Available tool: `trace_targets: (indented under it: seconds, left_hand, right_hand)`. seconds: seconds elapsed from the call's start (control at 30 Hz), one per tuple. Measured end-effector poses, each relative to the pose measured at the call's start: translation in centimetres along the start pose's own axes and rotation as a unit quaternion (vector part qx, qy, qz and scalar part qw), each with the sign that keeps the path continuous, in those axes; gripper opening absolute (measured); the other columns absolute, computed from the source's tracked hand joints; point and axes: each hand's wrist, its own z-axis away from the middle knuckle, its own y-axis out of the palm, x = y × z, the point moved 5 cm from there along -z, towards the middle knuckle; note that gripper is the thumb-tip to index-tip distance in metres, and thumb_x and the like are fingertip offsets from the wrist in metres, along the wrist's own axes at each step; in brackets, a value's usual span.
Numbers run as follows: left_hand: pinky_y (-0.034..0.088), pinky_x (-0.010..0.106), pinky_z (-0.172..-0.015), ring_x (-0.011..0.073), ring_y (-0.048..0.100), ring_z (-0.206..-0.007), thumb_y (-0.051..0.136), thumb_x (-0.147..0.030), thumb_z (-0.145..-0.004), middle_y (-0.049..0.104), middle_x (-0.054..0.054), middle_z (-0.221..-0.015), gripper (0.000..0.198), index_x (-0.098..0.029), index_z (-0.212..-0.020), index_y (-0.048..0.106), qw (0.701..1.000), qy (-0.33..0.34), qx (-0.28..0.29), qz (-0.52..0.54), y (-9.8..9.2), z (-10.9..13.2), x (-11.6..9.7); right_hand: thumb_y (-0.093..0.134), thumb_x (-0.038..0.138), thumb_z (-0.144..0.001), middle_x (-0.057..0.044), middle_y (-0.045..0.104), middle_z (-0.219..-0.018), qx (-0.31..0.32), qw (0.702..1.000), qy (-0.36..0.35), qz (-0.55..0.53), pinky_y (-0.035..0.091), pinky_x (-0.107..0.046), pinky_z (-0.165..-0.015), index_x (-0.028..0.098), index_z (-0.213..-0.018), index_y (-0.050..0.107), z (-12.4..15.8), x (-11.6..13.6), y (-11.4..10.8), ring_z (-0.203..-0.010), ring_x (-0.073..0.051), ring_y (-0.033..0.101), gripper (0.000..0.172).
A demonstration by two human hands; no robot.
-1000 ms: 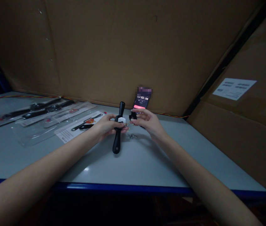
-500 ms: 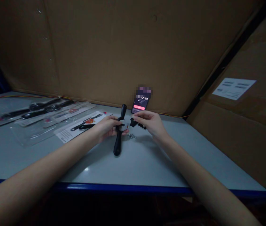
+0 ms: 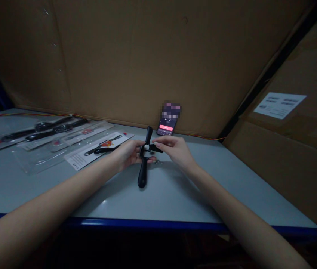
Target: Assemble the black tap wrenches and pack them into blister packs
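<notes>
My left hand [image 3: 132, 153] is closed around the middle of a black two-handled spokeshave [image 3: 142, 175], its handles pointing away from and toward me. A pale metal part shows at the tool's centre. Between the thumb and fingers of my right hand [image 3: 174, 147] is a small black cap piece [image 3: 156, 148], held against or just beside the spokeshave's middle; whether they touch is hard to tell. Small metal screws [image 3: 159, 162] lie on the table just below my right fingers. The far side of the tool's body is hidden by my left fingers.
A phone [image 3: 167, 121] leans against the cardboard wall at the back. To the left lie a printed card [image 3: 77, 158], a clear plastic blister [image 3: 35, 164] and several packaged black tools [image 3: 49, 129]. A labelled cardboard box [image 3: 282, 149] stands right. The table's blue edge [image 3: 153, 223] runs in front.
My right hand has moved left and slightly down, bringing the black cap piece to the spokeshave's middle. The spokeshave has shifted slightly right and turned a little in my left hand.
</notes>
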Motion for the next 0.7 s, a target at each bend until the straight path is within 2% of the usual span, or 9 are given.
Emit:
trace_targets:
  seconds: [0.2,0.4,0.6,0.7]
  left_hand:
    - [0.055,0.031,-0.064,0.0195,0.067,-0.063,0.042,-0.015,-0.083,0.067,0.012,-0.073,0.024,-0.005,-0.098,0.057,1.0,0.004,-0.004,-0.002,0.1,0.1,0.0]
    - [0.055,0.029,-0.062,0.0192,0.067,-0.063,0.037,-0.019,-0.086,0.068,0.014,-0.074,0.026,-0.006,-0.097,0.057,1.0,-0.003,0.025,-0.009,0.8,0.3,0.2]
    - [0.055,0.028,-0.063,0.0193,0.068,-0.063,0.039,-0.013,-0.083,0.067,0.013,-0.068,0.021,-0.006,-0.095,0.055,1.0,-0.008,0.027,-0.002,0.9,0.3,0.3]
    - [0.056,0.028,-0.062,0.0194,0.068,-0.061,0.041,-0.009,-0.081,0.066,0.011,-0.065,0.014,-0.008,-0.087,0.053,1.0,0.007,0.023,-0.008,0.7,0.2,0.2]
  right_hand:
    - [0.068,0.026,-0.064,-0.003,0.065,-0.068,-0.041,0.997,-0.022,0.053,0.048,-0.03,-0.063,0.018,-0.07,0.065,0.1,0.3,-0.5,-0.064,-0.015,0.059,0.01]
    - [0.067,0.025,-0.064,-0.001,0.061,-0.064,-0.047,0.998,0.0,0.048,0.045,-0.027,-0.056,0.017,-0.068,0.059,0.2,-0.8,0.5,-0.057,-0.013,0.056,0.012]
    - [0.064,0.032,-0.068,0.003,0.052,-0.055,-0.049,0.985,-0.022,0.166,0.035,-0.023,-0.046,0.019,-0.068,0.052,0.5,-1.0,0.7,-0.051,-0.012,0.048,0.017]
    - [0.062,0.032,-0.069,0.003,0.051,-0.054,-0.035,0.985,-0.018,0.165,0.035,-0.023,-0.045,0.02,-0.067,0.048,0.6,-1.2,1.0,-0.05,-0.012,0.048,0.019]
